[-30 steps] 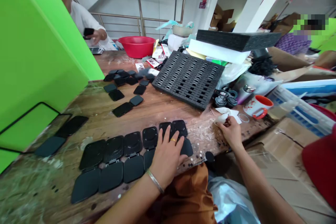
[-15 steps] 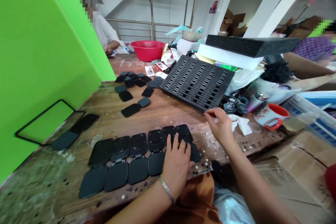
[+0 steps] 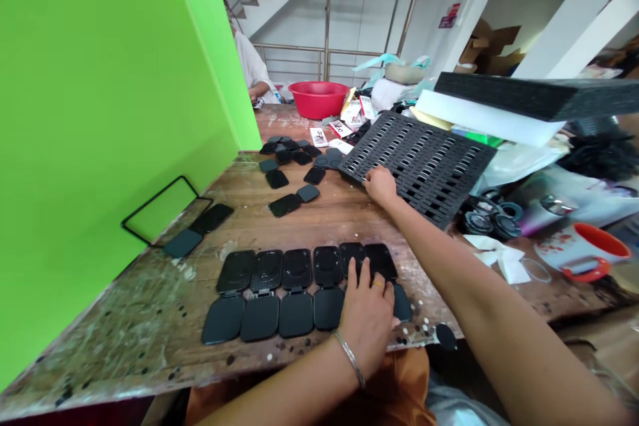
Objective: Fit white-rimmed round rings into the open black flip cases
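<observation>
Right hand (image 3: pixel 380 185) was moved from the white paper scraps (image 3: pixel 502 259) up to the slotted black tray (image 3: pixel 429 163) at frame centre, fingers curled on its near edge; whether it was gripped cannot be told. Left hand (image 3: pixel 367 309) was kept flat and open on the row of opened black cases (image 3: pixel 299 289) at lower centre of the table (image 3: pixel 150 319).

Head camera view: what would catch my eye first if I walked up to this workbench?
Likely the bright green wall filling the left side, then the row of open black cases along the near edge of the worn wooden table. The left hand rests on the right end of that row, while the right hand reaches out to the edge of a black slotted tray propped at the back right. A red basin stands at the far end.
</observation>
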`<action>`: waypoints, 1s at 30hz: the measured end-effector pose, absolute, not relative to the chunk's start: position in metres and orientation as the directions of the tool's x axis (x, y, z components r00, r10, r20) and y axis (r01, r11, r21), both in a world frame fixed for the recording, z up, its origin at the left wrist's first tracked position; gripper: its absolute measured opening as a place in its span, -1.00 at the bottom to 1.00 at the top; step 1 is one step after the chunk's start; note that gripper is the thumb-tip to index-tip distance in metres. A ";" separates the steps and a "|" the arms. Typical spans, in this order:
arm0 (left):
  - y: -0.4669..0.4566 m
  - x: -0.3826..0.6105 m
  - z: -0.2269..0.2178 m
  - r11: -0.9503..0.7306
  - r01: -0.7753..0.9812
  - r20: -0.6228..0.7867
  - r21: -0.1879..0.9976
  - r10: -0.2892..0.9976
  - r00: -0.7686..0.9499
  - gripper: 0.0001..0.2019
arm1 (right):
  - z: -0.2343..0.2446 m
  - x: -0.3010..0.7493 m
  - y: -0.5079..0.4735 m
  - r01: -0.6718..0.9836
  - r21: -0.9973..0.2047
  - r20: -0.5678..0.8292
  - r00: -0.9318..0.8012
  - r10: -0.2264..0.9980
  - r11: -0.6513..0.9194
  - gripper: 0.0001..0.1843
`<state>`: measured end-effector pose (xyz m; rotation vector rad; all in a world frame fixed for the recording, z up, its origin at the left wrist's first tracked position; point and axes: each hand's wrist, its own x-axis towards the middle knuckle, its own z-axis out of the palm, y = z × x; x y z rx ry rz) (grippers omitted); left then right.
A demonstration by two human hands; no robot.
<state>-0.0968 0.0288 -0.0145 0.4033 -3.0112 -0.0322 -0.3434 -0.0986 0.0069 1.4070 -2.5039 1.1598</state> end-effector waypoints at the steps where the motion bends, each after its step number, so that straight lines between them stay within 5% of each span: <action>1: 0.029 -0.096 -0.015 0.964 -0.262 0.104 0.040 -0.265 -0.959 -0.48 | 0.008 -0.345 -0.098 -0.731 -0.614 0.374 -0.602 -0.705 0.299 -0.91; 7: 0.026 -0.094 -0.013 0.962 -0.258 0.099 0.095 -0.267 -0.959 -0.49 | 0.022 -0.336 -0.050 -0.586 -0.794 0.349 -0.657 -0.669 0.161 -0.70; 11: 0.023 -0.087 -0.009 0.958 -0.250 0.138 0.141 -0.269 -0.953 -0.49 | 0.015 -0.313 0.013 -0.542 -0.837 0.322 -0.599 -0.734 0.076 -0.74; 19: 0.005 -0.074 -0.001 0.902 -0.419 0.203 0.101 -0.432 -0.879 -0.55 | -0.040 -0.273 0.087 -0.872 -0.467 0.582 -0.182 -0.793 -0.143 -0.84; 30: -0.001 -0.090 -0.007 0.907 -0.415 0.237 0.072 -0.419 -0.876 -0.52 | -0.063 -0.270 0.090 -0.929 -0.360 0.522 -0.122 -0.844 -0.089 -0.80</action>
